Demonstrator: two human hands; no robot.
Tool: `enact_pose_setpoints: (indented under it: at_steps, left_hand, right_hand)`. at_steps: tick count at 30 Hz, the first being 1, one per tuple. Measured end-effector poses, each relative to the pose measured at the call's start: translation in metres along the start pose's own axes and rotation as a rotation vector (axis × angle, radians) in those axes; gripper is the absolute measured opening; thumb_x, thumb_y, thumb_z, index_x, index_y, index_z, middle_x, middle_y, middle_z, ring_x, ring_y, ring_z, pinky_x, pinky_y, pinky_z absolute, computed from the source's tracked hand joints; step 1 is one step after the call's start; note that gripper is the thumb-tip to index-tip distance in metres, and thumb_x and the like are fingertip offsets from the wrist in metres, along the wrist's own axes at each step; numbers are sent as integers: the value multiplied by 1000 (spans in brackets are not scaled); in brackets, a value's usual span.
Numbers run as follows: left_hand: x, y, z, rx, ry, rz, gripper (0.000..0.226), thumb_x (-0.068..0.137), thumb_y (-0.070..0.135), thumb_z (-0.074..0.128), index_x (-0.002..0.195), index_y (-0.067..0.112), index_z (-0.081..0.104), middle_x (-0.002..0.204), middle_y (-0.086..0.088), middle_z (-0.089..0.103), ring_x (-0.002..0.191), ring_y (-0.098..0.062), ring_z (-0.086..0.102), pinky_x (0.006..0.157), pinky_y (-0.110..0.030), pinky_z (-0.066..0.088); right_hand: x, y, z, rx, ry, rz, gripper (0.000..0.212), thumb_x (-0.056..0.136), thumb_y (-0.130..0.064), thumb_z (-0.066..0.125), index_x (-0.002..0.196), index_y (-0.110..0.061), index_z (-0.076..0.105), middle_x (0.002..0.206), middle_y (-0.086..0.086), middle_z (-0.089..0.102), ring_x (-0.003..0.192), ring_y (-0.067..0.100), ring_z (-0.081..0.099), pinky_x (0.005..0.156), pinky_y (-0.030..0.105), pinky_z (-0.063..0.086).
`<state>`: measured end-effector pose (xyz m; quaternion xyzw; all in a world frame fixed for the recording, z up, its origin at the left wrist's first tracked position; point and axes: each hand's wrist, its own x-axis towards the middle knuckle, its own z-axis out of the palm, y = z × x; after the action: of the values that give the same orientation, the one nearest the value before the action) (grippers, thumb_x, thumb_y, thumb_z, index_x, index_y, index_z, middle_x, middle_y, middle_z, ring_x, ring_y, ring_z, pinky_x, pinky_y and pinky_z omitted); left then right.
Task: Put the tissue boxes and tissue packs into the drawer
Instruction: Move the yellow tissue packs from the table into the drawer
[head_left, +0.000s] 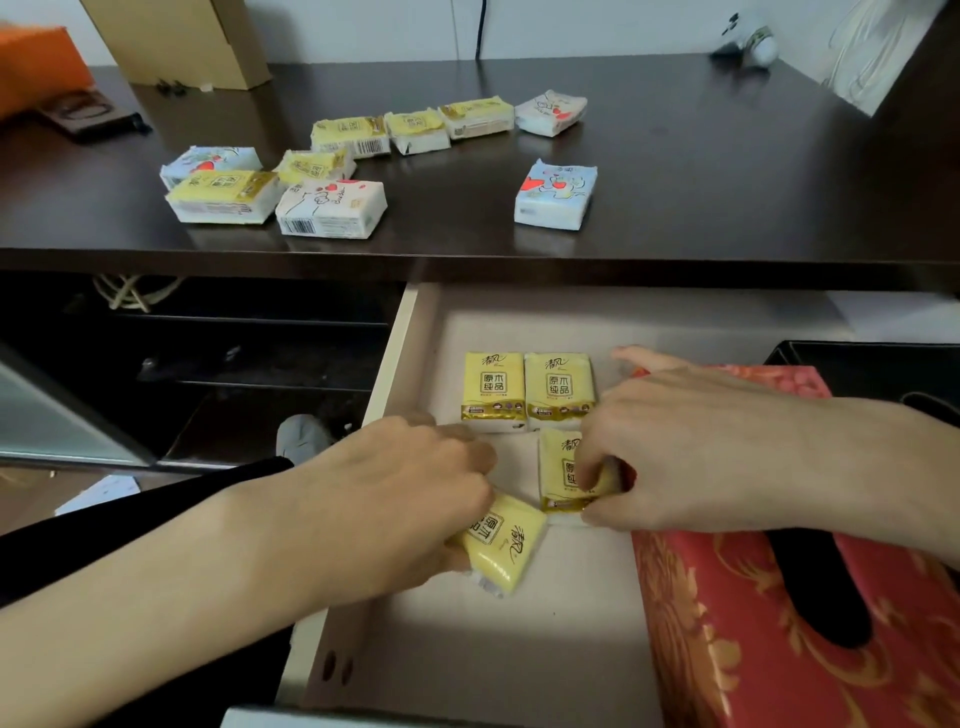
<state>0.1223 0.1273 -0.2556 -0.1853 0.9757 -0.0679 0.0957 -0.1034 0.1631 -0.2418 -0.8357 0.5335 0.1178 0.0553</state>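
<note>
The yellow tissue packs (493, 389) are light, soft and film-slick, best pinched by their edges. Inside the drawer (400, 338), the left hand (415, 488) grips one tilted pack (501, 545) near the left wall; the right hand (691, 452) seemingly pinches another pack (558, 467) beside the red tissue box (753, 623).
</note>
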Motion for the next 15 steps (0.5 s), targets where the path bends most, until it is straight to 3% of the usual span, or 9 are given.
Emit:
enact_pose_setpoints:
  at_steps: [2, 4, 6, 9, 12, 15]
  left_hand:
    - [-3, 1, 1, 49, 70, 34, 44, 67, 65, 75, 67, 21, 68, 84, 2, 61, 80, -20, 61, 59, -33, 49]
    - [-4, 4, 0, 91, 74, -4, 52, 65, 71, 71, 58, 20, 66, 78, 1, 63, 73, -19, 62, 48, -30, 42]
    - [-1, 8, 1, 60, 34, -68, 58, 77, 77, 53, 66, 21, 61, 84, 0, 62, 76, -21, 61, 46, -29, 31]
    - [10, 8, 8, 72, 85, -225, 64, 85, 82, 29, 67, 21, 40, 90, 0, 61, 79, -22, 59, 45, -31, 14]
    - [18, 9, 9, 81, 101, -262, 71, 87, 80, 12, 61, 19, 38, 81, 0, 62, 67, -21, 54, 48, -32, 23]
    - [9, 0, 5, -18, 181, -276, 71, 85, 78, 8, 64, 21, 45, 76, 7, 56, 65, -19, 52, 53, -32, 31]
  right_hand:
    - [-1, 1, -1, -4, -12, 3, 43, 84, -65, 51, 92, -33, 77, 78, -12, 70, 86, 6, 61, 120, 46, 25]
    - [-1, 2, 0, 3, -11, -2, 41, 84, -65, 52, 89, -33, 78, 76, -12, 70, 81, 5, 61, 123, 46, 20]
    - [1, 2, 1, 0, -5, -11, 40, 84, -65, 53, 90, -34, 78, 75, -14, 70, 79, 4, 60, 121, 46, 24]
    - [3, 1, 2, -19, 11, -27, 44, 82, -67, 54, 103, -35, 77, 84, -13, 70, 87, 6, 61, 117, 44, 28]
    - [4, 3, 2, 9, 32, -32, 47, 80, -70, 53, 107, -37, 73, 92, -12, 69, 97, 9, 60, 118, 41, 24]
    - [4, 6, 0, 68, 59, -32, 51, 78, -72, 52, 111, -38, 71, 96, -15, 70, 101, 10, 60, 113, 39, 33]
